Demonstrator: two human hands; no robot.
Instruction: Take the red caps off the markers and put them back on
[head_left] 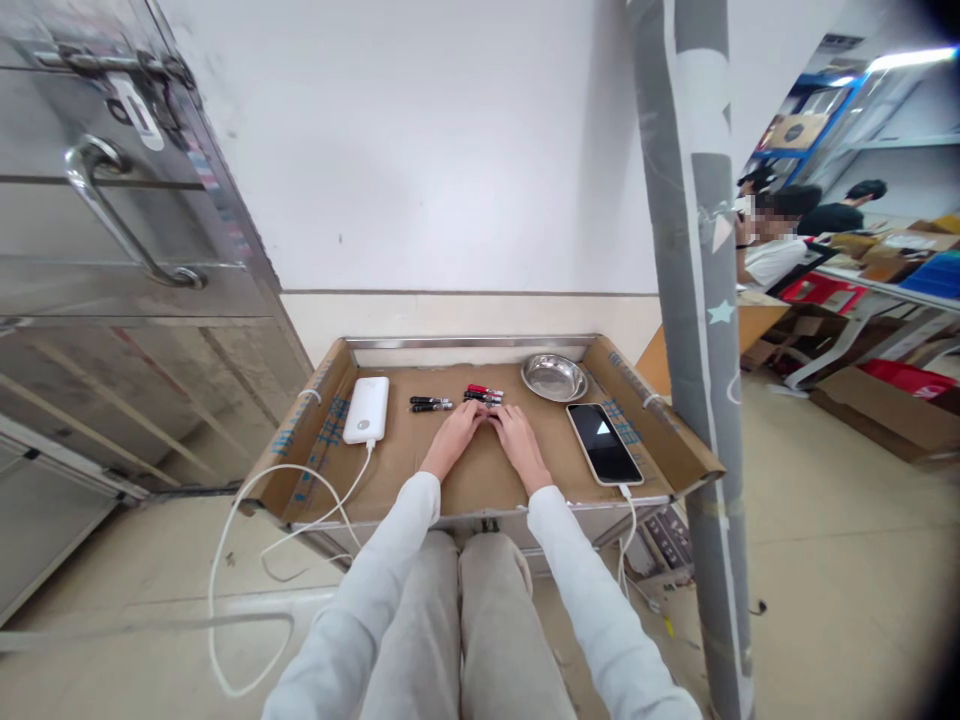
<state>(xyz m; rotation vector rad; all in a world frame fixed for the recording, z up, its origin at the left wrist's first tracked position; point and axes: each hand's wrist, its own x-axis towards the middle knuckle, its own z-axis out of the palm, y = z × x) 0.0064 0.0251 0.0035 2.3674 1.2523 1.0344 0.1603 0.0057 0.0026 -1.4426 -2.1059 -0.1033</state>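
Observation:
My left hand (459, 432) and my right hand (517, 438) meet over the middle of the cardboard-covered tabletop (405, 470). Their fingers are drawn together, fingertips nearly touching, and whatever lies between them is too small to make out. Just beyond the fingertips is a small group of pen-like sticks, among them a red pen (484, 390) and black pens (480, 398), partly hidden by my fingers. To the left of my left hand, a pair of black pens (430, 404) lies side by side.
A white power bank (367, 410) with a white cable (225, 560) lies left. On the right are a round metal dish (554, 377) and a phone (604, 444) with a cable. Cardboard walls edge the table; a wrapped pole (705, 330) stands right. People sit farther off.

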